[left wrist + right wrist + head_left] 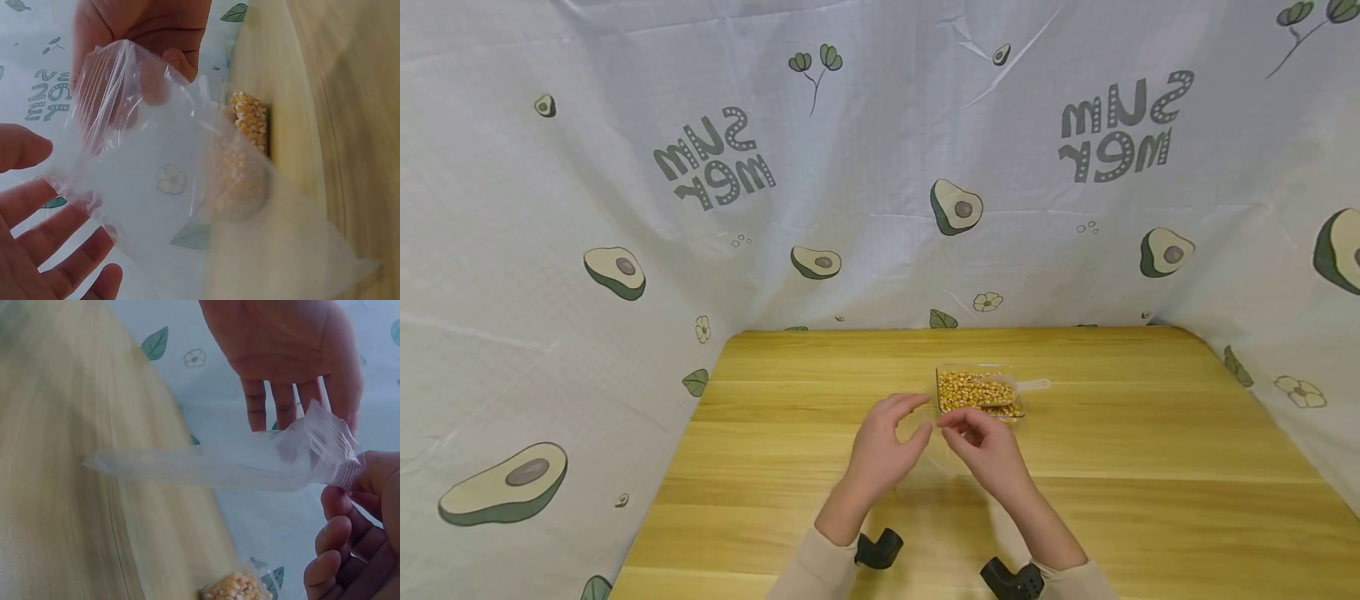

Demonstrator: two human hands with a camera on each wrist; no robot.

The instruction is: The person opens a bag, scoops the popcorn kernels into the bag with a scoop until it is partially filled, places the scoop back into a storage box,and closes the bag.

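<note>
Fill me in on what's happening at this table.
A person holds up a clear plastic bag over the table. The right hand pinches its rim, while the left hand touches the opposite side with fingers spread. The bag looks empty. Just beyond the hands sits a clear container of corn kernels, with a scoop lying in it.

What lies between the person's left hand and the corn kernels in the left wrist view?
In the left wrist view, a clear plastic bag lies between the left hand and the corn kernels, covering part of them.
</note>
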